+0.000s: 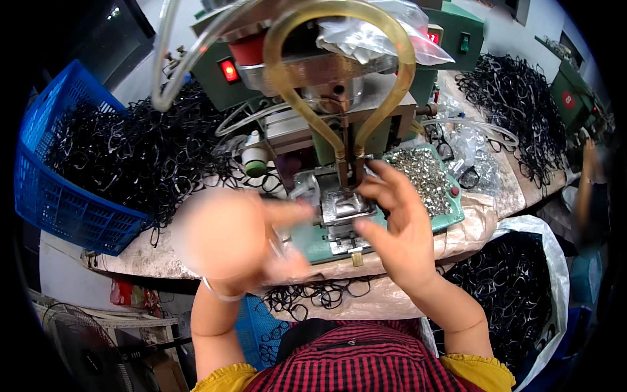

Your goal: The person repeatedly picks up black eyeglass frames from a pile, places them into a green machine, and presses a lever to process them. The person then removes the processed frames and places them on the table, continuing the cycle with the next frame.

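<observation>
My right hand (pixel 405 225) is at the right side of a metal fixture (pixel 343 208) on the bench machine. Its fingers are spread, with the fingertips close to the fixture and nothing visible between them. Left of the fixture, my left hand (pixel 232 238) is smeared by motion. Its fingers reach toward the fixture, and I cannot make out whether they hold anything. Above the fixture, two dark prongs (pixel 351 171) come down from the machine, joined to a looped yellowish tube (pixel 408 62). A green tray (pixel 455 204) of small shiny metal pieces (pixel 421 173) sits right of my right hand.
Black eyeglass frames (pixel 130 140) pile up by a blue basket (pixel 81 225) at left. More frames (pixel 516 111) lie at far right, in a white sack (pixel 555 261) at lower right, and along the front edge. A green-and-white bottle (pixel 254 157) stands beside the machine.
</observation>
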Motion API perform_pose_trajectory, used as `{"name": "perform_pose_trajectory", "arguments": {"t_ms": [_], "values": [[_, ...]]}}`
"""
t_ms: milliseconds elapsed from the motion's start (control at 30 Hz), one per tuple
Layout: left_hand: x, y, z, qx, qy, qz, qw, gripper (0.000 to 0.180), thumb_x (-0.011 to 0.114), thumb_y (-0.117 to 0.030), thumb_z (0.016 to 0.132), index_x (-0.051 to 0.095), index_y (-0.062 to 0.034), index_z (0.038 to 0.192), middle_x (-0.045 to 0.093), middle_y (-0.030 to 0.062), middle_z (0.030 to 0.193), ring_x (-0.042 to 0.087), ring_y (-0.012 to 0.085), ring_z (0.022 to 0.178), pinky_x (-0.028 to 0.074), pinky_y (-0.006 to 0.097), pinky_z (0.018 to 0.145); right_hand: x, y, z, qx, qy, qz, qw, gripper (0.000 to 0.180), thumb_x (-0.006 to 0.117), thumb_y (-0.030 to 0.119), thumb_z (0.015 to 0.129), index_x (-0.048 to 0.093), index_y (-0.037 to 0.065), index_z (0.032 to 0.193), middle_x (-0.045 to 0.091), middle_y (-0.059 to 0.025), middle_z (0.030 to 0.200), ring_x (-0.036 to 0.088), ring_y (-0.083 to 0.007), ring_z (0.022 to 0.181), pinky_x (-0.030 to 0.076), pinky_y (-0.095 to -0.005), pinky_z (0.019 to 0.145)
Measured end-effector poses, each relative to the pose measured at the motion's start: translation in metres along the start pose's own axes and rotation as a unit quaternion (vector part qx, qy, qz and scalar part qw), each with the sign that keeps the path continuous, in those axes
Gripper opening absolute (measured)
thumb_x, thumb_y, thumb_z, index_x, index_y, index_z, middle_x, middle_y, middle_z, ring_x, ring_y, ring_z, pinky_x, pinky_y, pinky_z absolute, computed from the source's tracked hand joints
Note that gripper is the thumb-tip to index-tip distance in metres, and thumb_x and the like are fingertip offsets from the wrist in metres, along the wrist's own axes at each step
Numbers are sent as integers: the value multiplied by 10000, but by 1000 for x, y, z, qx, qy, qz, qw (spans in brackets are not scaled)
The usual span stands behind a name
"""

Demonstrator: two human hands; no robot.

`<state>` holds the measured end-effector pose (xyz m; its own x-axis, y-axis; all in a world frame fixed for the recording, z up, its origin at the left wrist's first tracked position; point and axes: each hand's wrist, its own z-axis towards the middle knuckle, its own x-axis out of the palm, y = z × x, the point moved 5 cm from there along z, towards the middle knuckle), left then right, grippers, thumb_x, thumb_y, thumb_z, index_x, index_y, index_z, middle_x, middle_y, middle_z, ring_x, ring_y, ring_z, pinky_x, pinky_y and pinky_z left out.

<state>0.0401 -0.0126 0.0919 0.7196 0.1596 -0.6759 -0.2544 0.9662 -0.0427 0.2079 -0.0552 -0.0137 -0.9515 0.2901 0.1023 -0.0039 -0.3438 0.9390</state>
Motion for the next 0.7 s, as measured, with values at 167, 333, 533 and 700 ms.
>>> {"name": "perform_pose_trajectory", "arguments": {"t_ms": [167, 333, 533, 700], "values": [[47, -37, -30, 235, 30, -50, 970, 429, 709, -429, 814, 484, -108, 638, 703, 115, 966, 538, 145, 612, 479, 258, 531, -92, -6, -30, -75, -95, -431, 894, 341, 729, 80, 749, 682, 33, 1083, 651, -141, 1073, 576, -315, 1072, 438, -422, 967], [61, -40, -29, 183, 18, -74, 980, 229, 660, -279, 628, 551, -88, 689, 618, 76, 823, 555, 177, 704, 457, 278, 555, -129, -66, -42, -113, -167, -578, 791, 215, 753, 102, 758, 673, 30, 944, 633, -115, 860, 573, -317, 847, 448, -406, 792], [58, -37, -29, 171, 25, -68, 983, 233, 678, -306, 671, 540, -120, 694, 619, 49, 813, 565, 168, 715, 459, 270, 568, -125, -61, 12, -53, -173, -489, 853, 89, 751, 107, 762, 740, 58, 836, 655, -98, 841, 597, -292, 864, 468, -390, 789], [59, -37, -27, 174, 16, -72, 982, 271, 689, -330, 673, 536, -109, 708, 628, 44, 822, 564, 162, 706, 453, 265, 567, -108, -67, 16, -140, -166, -541, 813, 133, 749, 118, 757, 764, 94, 887, 666, -100, 979, 598, -302, 969, 486, -410, 825]]}}
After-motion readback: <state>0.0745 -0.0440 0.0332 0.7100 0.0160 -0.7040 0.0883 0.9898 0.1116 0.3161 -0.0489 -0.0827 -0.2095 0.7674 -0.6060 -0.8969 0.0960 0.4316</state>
